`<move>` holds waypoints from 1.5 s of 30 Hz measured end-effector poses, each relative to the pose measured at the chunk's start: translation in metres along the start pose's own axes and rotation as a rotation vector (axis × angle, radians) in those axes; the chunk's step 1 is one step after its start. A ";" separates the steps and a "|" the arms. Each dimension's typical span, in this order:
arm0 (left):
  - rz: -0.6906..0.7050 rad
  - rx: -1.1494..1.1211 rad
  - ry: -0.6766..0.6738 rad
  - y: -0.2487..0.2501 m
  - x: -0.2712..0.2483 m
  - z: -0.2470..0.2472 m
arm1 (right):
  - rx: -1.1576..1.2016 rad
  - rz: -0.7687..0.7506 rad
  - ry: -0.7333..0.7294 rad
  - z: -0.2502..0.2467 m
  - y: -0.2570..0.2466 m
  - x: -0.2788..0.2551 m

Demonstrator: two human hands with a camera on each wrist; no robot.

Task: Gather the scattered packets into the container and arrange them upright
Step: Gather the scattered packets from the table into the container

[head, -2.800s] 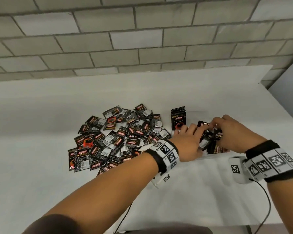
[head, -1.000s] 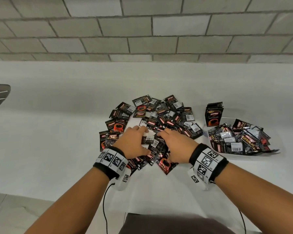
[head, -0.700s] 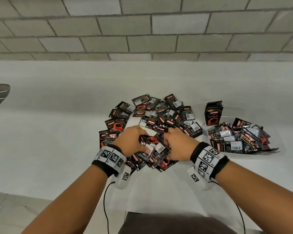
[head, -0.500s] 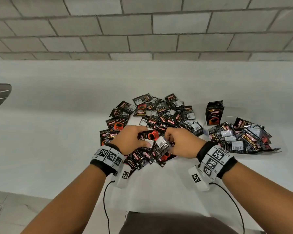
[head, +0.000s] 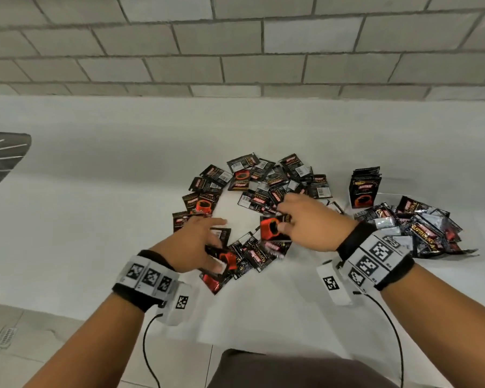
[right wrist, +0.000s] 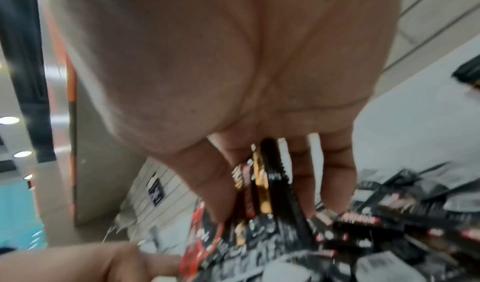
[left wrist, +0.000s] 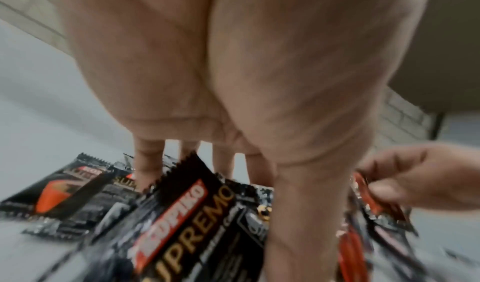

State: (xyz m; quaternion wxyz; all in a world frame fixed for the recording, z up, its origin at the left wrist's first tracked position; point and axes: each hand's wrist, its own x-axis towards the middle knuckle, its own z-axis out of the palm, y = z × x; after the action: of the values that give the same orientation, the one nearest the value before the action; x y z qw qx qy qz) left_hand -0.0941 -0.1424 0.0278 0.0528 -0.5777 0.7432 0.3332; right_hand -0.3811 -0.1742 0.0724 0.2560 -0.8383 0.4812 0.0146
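Note:
Black-and-red coffee packets (head: 263,183) lie scattered in a loose ring on the white table (head: 95,191). At the right, a clear container (head: 387,195) holds a jumble of flat packets (head: 420,228) and one upright stack (head: 365,189) at its back left. My right hand (head: 280,219) pinches a few packets (head: 270,229) between thumb and fingers, seen edge-on in the right wrist view (right wrist: 262,183). My left hand (head: 207,236) hovers with fingers spread over the near packets (head: 235,259). One packet (left wrist: 187,214) lies tilted under its palm in the blurred left wrist view.
A grey block wall (head: 235,51) backs the table. A dark slatted object (head: 3,155) sits at the far left edge. Tiled floor with a drain (head: 4,337) shows below the table's near edge. Cables hang from both wrist units.
Both hands left the container and went to the pile, where they worked close together. Now they have parted: the right has lifted with packets, and the left has spread its fingers.

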 end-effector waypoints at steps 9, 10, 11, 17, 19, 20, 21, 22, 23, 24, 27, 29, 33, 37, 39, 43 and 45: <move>0.071 0.237 -0.016 0.017 0.021 -0.002 | -0.360 -0.221 -0.154 0.042 -0.020 0.021; 0.083 0.204 0.008 0.018 0.020 -0.001 | -0.345 -0.210 -0.135 0.043 -0.018 0.021; 0.094 0.161 0.035 0.019 0.019 -0.002 | -0.318 -0.194 -0.126 0.043 -0.017 0.020; 0.141 -0.202 0.258 0.018 -0.002 -0.023 | -0.011 -0.081 -0.100 0.039 0.003 0.011; 0.141 -0.319 0.295 0.013 -0.014 -0.029 | 0.069 -0.032 -0.097 0.033 0.006 0.007; 0.139 -0.345 0.272 0.012 -0.020 -0.029 | 0.099 -0.011 -0.102 0.030 0.008 0.005; 0.130 -0.339 0.231 0.012 -0.025 -0.026 | 0.125 0.009 -0.112 0.026 0.009 0.003; 0.112 -0.297 0.182 0.014 -0.027 -0.021 | 0.158 0.029 -0.123 0.022 0.009 0.002; 0.092 -0.228 0.135 0.016 -0.028 -0.013 | 0.187 0.039 -0.128 0.018 0.008 0.002; 0.078 -0.157 0.095 0.017 -0.026 -0.004 | 0.199 0.032 -0.130 0.015 0.005 0.005; 0.039 0.003 0.011 0.023 -0.016 0.019 | 0.114 0.002 -0.168 0.015 -0.014 0.020; 0.002 0.065 -0.002 0.025 -0.010 0.024 | -0.010 0.002 -0.224 0.026 -0.027 0.034; -0.072 0.124 -0.018 0.030 -0.002 0.024 | -0.316 0.073 -0.236 0.043 -0.044 0.040; -0.118 0.140 0.017 0.028 -0.002 0.021 | -0.298 0.035 -0.159 0.049 -0.051 0.038; -0.120 0.108 0.030 0.024 -0.004 0.021 | -0.254 0.029 -0.146 0.053 -0.050 0.037; -0.106 0.050 0.067 0.013 -0.011 0.017 | -0.178 0.064 -0.175 0.055 -0.045 0.033; -0.108 0.026 0.077 0.009 -0.015 0.012 | -0.177 0.046 -0.191 0.056 -0.042 0.028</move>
State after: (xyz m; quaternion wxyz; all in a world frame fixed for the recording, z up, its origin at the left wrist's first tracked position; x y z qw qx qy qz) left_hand -0.1011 -0.1229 0.0296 0.0497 -0.6285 0.7169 0.2977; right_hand -0.3197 -0.1545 0.0335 0.2252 -0.8413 0.4703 0.1427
